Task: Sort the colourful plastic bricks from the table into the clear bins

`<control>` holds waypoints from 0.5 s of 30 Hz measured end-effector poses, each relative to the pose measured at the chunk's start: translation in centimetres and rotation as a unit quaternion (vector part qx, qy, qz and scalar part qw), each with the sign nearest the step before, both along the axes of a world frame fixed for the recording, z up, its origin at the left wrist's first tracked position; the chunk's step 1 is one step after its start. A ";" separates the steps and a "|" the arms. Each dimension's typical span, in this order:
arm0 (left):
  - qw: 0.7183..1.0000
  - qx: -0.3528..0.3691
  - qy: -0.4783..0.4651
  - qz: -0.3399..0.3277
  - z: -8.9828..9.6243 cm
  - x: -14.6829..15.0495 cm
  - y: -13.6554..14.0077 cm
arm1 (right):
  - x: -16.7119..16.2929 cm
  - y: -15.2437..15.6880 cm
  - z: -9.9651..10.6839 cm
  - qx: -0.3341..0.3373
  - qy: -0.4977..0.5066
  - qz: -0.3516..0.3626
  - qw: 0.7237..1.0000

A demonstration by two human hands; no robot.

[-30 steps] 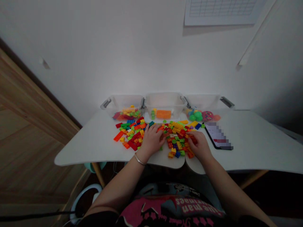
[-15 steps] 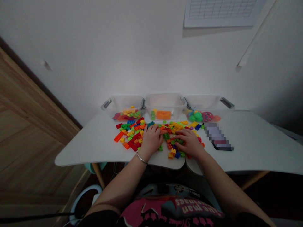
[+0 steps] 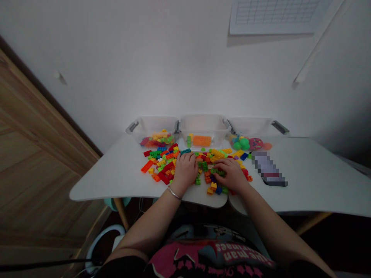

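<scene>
A pile of colourful plastic building bricks is spread on the white table [image 3: 107, 177]. My left hand [image 3: 185, 172], with a bangle [image 3: 174, 193] at the wrist, lies palm down on the middle of the pile. Its fingers are stretched forward and a little bent, a teal brick [image 3: 186, 151] just past them. To the right, my right hand [image 3: 232, 174] has thumb and fingers closed around a green brick [image 3: 216, 170]. Between the hands lie another green brick [image 3: 205, 166] and an orange one [image 3: 207, 174]. Yellow bricks [image 3: 213, 185] sit nearer the front edge.
Three clear bins stand along the wall: the left bin [image 3: 156, 122] with bricks, the middle bin [image 3: 204, 122] with an orange block [image 3: 202, 141], the right bin [image 3: 252, 124] with balls and a pink piece. A phone [image 3: 268, 168], pixelated, lies right of the pile.
The whole view has shifted slightly. My right hand's fingers have drawn closer together around the green brick. The left hand's fingers have pulled in from an orange-brown brick beside them.
</scene>
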State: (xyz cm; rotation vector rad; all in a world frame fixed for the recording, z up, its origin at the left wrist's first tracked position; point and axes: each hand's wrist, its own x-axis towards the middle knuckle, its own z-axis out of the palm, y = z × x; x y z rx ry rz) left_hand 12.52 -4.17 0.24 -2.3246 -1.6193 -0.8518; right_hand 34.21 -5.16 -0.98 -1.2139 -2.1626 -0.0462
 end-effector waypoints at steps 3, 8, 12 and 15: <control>1.000 0.012 -0.008 -0.004 0.0 -0.1 0.1 | 0.2 -0.1 -0.1 0.009 0.024 -0.018 0.999; 0.995 0.077 0.019 -0.068 0.1 -0.3 0.4 | 0.4 -0.1 -0.1 0.029 0.039 -0.028 0.998; 0.966 0.135 0.094 -0.202 -0.1 -0.2 0.4 | 0.2 -0.1 0.1 0.037 0.063 -0.011 0.997; 0.948 0.172 0.106 -0.247 -0.2 -0.1 0.2 | 0.0 -0.2 0.3 0.034 0.076 0.007 0.996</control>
